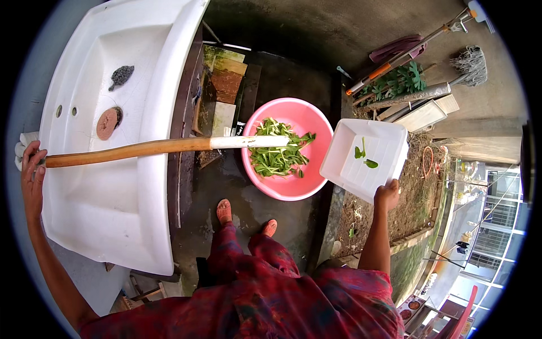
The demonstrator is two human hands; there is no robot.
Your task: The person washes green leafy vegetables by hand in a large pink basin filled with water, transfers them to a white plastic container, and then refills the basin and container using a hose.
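Observation:
At the far left my left hand (33, 182) has its fingers around what looks like a tap (41, 162), mostly hidden, at the near end of a long brown tube (127, 153). The tube crosses the white ceramic sink and has a white end section (250, 142), which reaches over a pink plastic basin (288, 195). Cut green leafy vegetables (275, 159) lie inside the basin. My right hand (387, 195) grips the corner of a white plastic tub (360, 178), tilted beside the basin's right rim. A few green leaf pieces (370, 163) stick to its bottom.
The white sink (156, 212) holds a dark scouring pad (122, 76) and a pinkish round piece (107, 123) by the drain. Tiles (224, 84) are stacked beside it. A low concrete ledge (330, 220) borders a soil bed (368, 224). A mop (470, 65) leans on the right.

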